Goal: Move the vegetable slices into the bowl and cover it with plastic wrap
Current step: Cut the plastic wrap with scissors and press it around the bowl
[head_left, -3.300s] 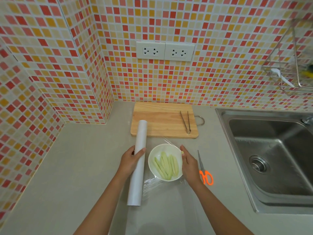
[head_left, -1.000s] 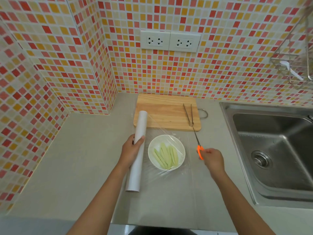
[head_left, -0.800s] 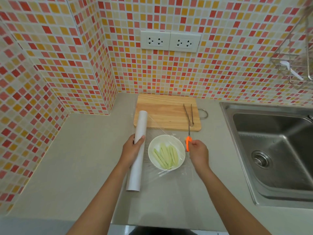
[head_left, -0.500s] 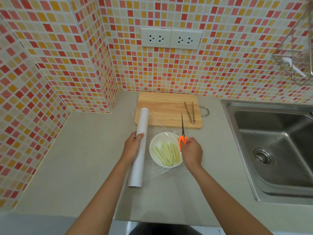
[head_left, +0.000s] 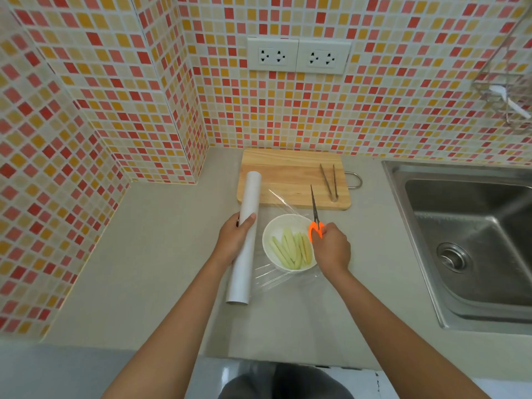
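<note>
Largest first: we're at the grey counter (head_left: 144,254), steel sink (head_left: 472,243) set into its right end, mosaic tile behind. The wooden cutting board (head_left: 288,180) sits at the back edge against the wall, with metal tongs (head_left: 329,182) lying on its right side.

The plastic wrap roll (head_left: 244,240) lies front-to-back just left of the bowl. Our left hand (head_left: 234,240) is curled round its middle, pinning it down. A sheet of film (head_left: 276,276) is pulled off the roll to the right and drapes over the white bowl (head_left: 273,228), spilling onto the counter at the near side and reaching the board's front edge at the far side.

Cucumber slices (head_left: 290,249) are all in the bowl, in the counter's middle, just in front of the board. So the transfer is done.

Change: about three seconds ago the scissors (head_left: 315,217) lay on the counter right of the bowl, with our right hand (head_left: 331,249) at the bowl rim. That hand now grips the orange handles at the bowl's right rim, blades pointing away towards the board, looking closed.

Our read: the film is still joined to the roll, so the cut comes next, probably between roll and bowl. Film looks slack; it may bunch rather than shear.
</note>
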Tool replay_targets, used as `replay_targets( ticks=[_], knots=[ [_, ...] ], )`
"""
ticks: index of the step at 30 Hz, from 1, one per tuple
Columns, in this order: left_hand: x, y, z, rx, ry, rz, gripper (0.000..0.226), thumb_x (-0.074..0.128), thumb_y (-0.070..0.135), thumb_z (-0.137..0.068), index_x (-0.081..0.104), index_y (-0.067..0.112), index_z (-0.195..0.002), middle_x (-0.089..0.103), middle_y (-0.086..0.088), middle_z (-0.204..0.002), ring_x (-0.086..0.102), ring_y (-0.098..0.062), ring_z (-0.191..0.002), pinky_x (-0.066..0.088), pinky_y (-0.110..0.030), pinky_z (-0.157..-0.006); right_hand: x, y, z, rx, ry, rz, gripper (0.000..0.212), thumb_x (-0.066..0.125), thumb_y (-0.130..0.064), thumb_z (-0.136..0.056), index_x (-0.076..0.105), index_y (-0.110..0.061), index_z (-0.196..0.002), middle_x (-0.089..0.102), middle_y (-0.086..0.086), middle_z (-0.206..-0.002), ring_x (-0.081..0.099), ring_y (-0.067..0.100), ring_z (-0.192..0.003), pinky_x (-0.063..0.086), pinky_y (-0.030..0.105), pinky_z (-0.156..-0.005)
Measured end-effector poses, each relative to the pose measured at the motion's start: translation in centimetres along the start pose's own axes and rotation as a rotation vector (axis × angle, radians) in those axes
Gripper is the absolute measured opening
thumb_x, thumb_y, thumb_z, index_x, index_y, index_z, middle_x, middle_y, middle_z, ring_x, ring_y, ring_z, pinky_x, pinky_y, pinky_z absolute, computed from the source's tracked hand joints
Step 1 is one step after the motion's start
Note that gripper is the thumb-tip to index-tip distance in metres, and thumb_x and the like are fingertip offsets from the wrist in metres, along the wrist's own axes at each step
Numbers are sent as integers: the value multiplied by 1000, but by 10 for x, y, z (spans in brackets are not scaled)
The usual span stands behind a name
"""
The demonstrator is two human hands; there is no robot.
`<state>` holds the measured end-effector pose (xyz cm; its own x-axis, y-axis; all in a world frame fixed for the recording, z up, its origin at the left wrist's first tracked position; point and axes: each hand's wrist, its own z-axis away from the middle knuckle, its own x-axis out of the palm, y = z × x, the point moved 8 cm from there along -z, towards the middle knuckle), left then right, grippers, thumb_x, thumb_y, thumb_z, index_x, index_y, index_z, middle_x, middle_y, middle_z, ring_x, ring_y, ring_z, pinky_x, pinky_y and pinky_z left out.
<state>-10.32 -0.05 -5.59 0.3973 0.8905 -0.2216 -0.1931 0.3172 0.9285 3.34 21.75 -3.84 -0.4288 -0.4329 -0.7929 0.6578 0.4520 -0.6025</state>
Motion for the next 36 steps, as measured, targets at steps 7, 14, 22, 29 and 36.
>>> replay_targets(
  ticks=[7,14,22,29,36],
  knots=[
    [-2,-15,-5,-69,-69,9,33,59,40,-93,62,9,-107,65,-5,-97,61,-18,-82,49,-31,-71,-2,-6,7,-2,52,69,37,44,-38,-97,55,-3,-92,66,13,-86,62,33,-79,37,30,-62],
    [-6,-18,-10,-80,-54,-7,39,64,42,-89,63,7,-104,66,-5,-93,62,-21,-81,50,-33,-71,-4,-5,9,14,59,69,39,44,-40,-97,55,-3,-92,65,12,-85,51,24,-69,36,29,-60],
    [-11,-14,-12,-62,-44,28,32,55,40,-96,61,9,-95,61,-1,-82,58,-16,-73,45,-28,-63,-5,-4,10,26,47,56,40,43,-40,-97,55,-2,-92,65,13,-87,61,31,-80,40,31,-61],
    [-11,-19,-12,-76,-54,78,30,46,38,-101,58,11,-103,61,-1,-90,57,-14,-78,45,-28,-68,-2,-6,9,19,31,44,37,44,-40,-97,52,-6,-86,64,12,-84,56,27,-73,39,31,-61],
    [-7,-20,-11,-118,-75,78,41,52,46,-96,54,12,-120,63,-6,-109,61,-22,-97,49,-39,-87,0,0,7,91,19,-48,33,45,-38,-96,51,-9,-82,67,10,-82,61,27,-74,40,29,-58]
  ],
)
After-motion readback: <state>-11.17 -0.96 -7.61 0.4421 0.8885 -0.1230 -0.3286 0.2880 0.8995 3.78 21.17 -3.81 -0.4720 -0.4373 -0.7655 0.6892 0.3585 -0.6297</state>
